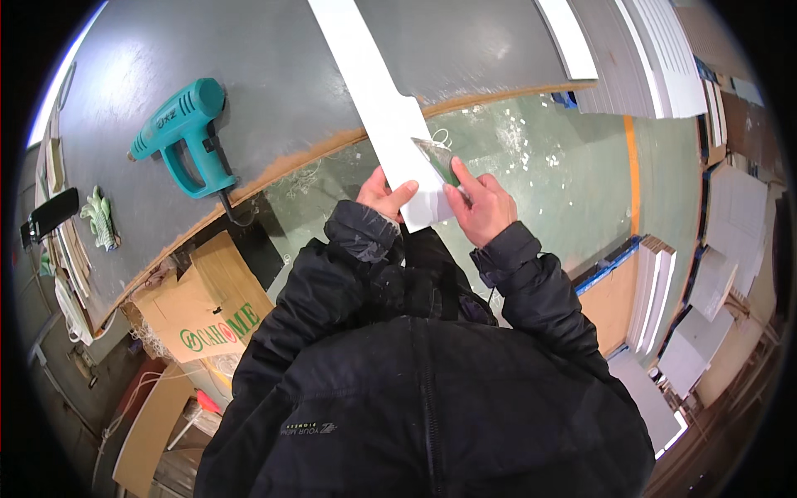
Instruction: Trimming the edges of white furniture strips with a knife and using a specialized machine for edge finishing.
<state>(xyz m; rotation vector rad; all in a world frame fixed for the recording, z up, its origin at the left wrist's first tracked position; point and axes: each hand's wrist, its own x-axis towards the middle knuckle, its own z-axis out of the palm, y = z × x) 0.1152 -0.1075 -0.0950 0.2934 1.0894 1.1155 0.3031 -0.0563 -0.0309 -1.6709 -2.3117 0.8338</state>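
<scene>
A long white board runs from the far side of the grey table over its near edge toward me, with a step along its right side. My left hand is closed on the near end of the board, thumb on top. In my right hand is a triangular-bladed knife with some green on it, its blade lying along the board's right edge. Thin white curled shavings hang beside the blade. The fingers under the board are hidden.
A teal heat gun lies on the table at the left, with a patterned glove farther left. A cardboard box stands below the table edge. White scraps litter the green floor. Stacked panels stand at right.
</scene>
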